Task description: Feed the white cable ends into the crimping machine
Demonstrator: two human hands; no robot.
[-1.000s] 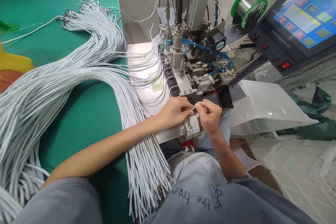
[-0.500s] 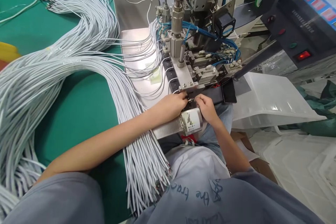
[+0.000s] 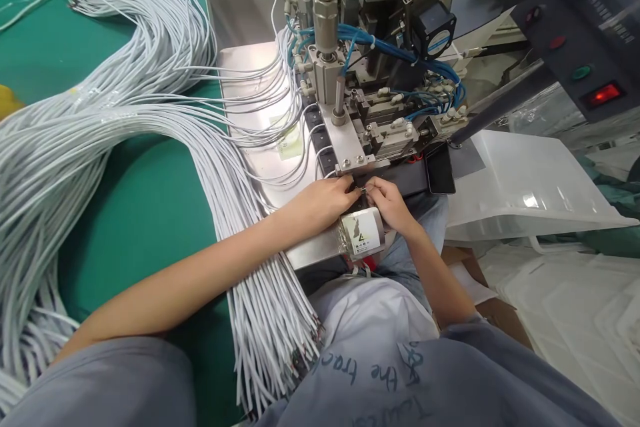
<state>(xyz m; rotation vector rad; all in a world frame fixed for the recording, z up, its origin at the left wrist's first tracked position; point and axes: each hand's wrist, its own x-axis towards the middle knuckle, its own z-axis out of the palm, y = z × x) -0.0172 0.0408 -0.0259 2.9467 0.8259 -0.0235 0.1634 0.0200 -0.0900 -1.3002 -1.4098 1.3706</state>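
My left hand (image 3: pixel 327 201) reaches over the white cables to the front of the machine (image 3: pixel 344 137). Its fingers are closed at the black track, on something too small to make out. Just to its right, my right hand (image 3: pixel 389 201) pinches at a small metallic piece (image 3: pixel 364 189) between the two hands; what exactly it grips is hidden by the fingertips. White cables (image 3: pixel 265 101) run from the bundle into the black track (image 3: pixel 320 140). Below the hands sits a labelled, plastic-wrapped block (image 3: pixel 362 232).
A thick bundle of white cables (image 3: pixel 200 167) crosses the green table (image 3: pixel 145 213). A black phone (image 3: pixel 440 168) lies right of the hands. Further right are a white plastic tray (image 3: pixel 530 177) and a control box (image 3: pixel 575 33) with a red-lit switch.
The view has shifted, so the machine sits slightly further left and the control box lower right. My right hand has moved closer to my left hand.
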